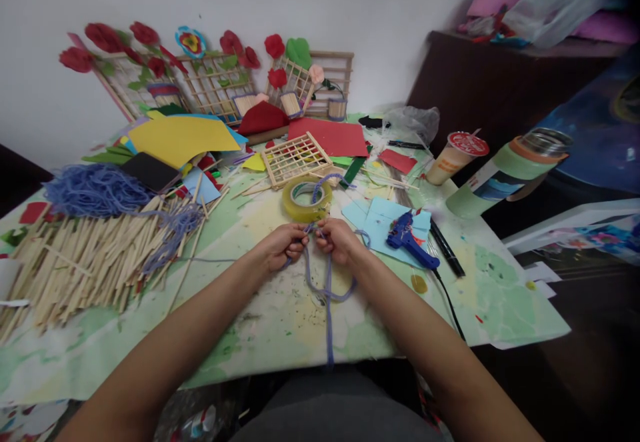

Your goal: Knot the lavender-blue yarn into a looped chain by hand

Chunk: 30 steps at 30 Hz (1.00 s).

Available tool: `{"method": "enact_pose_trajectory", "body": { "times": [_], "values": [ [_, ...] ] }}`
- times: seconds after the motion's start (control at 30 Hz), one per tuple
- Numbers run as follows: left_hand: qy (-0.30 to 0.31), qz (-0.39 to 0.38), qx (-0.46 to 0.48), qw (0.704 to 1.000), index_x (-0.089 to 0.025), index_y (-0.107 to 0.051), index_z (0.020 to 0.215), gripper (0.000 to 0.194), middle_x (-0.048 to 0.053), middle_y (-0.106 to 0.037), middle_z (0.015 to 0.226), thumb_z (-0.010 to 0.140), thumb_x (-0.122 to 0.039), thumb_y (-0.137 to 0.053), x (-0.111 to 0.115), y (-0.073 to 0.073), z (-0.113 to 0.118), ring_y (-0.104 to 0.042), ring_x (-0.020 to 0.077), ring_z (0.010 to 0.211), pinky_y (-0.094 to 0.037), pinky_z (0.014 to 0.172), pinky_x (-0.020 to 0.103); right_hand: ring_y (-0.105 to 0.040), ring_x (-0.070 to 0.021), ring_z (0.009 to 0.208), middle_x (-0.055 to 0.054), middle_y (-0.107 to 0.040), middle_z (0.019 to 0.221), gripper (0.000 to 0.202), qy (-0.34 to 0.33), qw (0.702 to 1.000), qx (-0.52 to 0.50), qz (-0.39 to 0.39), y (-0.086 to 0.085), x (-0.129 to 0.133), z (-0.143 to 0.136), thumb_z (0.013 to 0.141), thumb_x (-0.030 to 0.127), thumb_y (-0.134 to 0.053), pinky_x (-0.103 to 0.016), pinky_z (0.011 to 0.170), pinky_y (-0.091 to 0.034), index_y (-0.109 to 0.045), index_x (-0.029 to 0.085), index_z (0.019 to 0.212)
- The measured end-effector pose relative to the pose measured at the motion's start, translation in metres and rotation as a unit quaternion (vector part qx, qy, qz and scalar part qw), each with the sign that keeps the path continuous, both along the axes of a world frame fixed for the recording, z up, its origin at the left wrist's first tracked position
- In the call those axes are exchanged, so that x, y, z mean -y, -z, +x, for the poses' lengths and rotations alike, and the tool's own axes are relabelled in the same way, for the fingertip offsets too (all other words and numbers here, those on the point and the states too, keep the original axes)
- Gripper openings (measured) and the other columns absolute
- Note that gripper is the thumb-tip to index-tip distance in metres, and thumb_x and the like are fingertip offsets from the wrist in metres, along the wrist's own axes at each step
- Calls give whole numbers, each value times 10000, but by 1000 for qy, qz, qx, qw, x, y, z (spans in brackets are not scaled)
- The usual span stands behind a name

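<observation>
Both hands pinch blue-purple yarn (329,322) close together over the middle of the table. My left hand (286,245) has its fingers closed on one part of the strand. Just beside it, my right hand (339,241) is closed on another part. Loops of the yarn hang below the hands, and a length runs over the table's front edge. Right behind the fingers lies a roll of yellowish clear tape (293,207), with a braided piece of yarn (316,192) across its ring. The exact crossing of the strands between my fingertips is too small to make out.
To the left are a pile of wooden sticks (100,262) and a yarn heap (95,189). A small stick lattice (297,159) lies behind the tape. A blue glue gun (410,241), black marker (447,247), drink cup (457,155) and bottle (507,172) stand or lie to the right.
</observation>
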<state>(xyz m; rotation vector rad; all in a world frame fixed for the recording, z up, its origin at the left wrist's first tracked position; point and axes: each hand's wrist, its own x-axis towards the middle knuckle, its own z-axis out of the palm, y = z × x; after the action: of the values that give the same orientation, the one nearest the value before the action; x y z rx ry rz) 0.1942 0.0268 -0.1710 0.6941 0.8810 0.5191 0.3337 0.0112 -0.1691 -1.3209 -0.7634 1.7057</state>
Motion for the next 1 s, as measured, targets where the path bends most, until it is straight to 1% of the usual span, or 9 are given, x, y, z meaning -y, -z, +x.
{"method": "enact_pose_trajectory", "body": {
  "times": [0.07, 0.1, 0.23, 0.37, 0.53, 0.73, 0.83, 0.9, 1.0],
  "values": [
    [-7, -4, 1, 1000, -134, -517, 803, 165, -40, -439, 559, 691, -27, -462, 0, 0, -1, -232, -15, 310, -131, 298, 93, -225, -34, 316, 67, -376, 480, 23, -18, 1000, 2, -4, -1, 1, 2, 694, 160, -393, -192, 341, -99, -400, 171, 675],
    [-10, -6, 0, 1000, -136, -510, 790, 157, -41, -433, 555, 689, -25, -463, 0, 0, -2, -234, -14, 310, -130, 299, 96, -203, -31, 316, 72, -354, 463, 59, -30, 1000, 9, 3, -1, 1, 4, 706, 183, -412, -196, 342, -88, -397, 171, 650],
    [-21, -2, -10, 1000, -138, -503, 778, 150, -43, -419, 535, 683, -27, -467, 1, -2, -2, -220, -11, 307, -121, 300, 103, -179, -32, 323, 94, -252, 404, 190, -81, 992, 76, 56, 2, 2, 9, 714, 226, -491, -208, 352, -89, -373, 180, 572],
    [-24, 22, -35, 999, -136, -503, 767, 133, -41, -432, 535, 668, -47, -489, 4, -3, -1, -215, -12, 305, -103, 302, 114, -165, -43, 320, 96, -229, 377, 160, -118, 985, 112, 55, 4, 2, 11, 726, 227, -489, -221, 354, -93, -431, 175, 586],
    [-80, 97, -108, 986, -179, -473, 799, 188, -37, -485, 528, 650, -80, -531, 11, 1, 1, -252, 9, 298, -99, 311, 138, -185, -45, 316, 88, -248, 371, 184, -100, 982, 147, 66, 5, 3, 8, 721, 186, -475, -216, 351, -113, -401, 182, 553],
    [-62, 161, -152, 973, -162, -493, 747, 75, -5, -529, 538, 687, -173, -537, 18, 6, 3, -249, 16, 304, -119, 321, 171, -216, -45, 319, 89, -266, 382, 186, -92, 981, 153, 77, 7, 5, 6, 708, 183, -490, -204, 357, -133, -394, 183, 549],
    [-63, 197, -194, 959, -172, -510, 807, 122, -4, -553, 556, 687, -185, -532, 23, 5, 4, -266, 31, 318, -131, 332, 179, -224, -48, 328, 83, -283, 382, 190, -90, 977, 173, 84, 8, 5, 5, 708, 190, -489, -205, 363, -150, -394, 182, 543],
    [-61, 233, -233, 942, -180, -523, 836, 149, -11, -557, 559, 687, -185, -518, 25, 4, 5, -304, 49, 344, -170, 346, 180, -237, -51, 336, 78, -301, 384, 184, -89, 973, 189, 93, 9, 5, 5, 709, 204, -491, -206, 369, -163, -409, 178, 545],
    [-24, 336, -301, 892, -170, -560, 738, 103, -5, -564, 580, 666, -155, -486, 29, 2, 7, -429, 89, 459, -293, 424, 192, -258, -56, 343, 71, -312, 374, 228, -94, 965, 220, 107, 11, 5, 4, 724, 269, -484, -208, 376, -180, -417, 174, 528]
  ]
}}
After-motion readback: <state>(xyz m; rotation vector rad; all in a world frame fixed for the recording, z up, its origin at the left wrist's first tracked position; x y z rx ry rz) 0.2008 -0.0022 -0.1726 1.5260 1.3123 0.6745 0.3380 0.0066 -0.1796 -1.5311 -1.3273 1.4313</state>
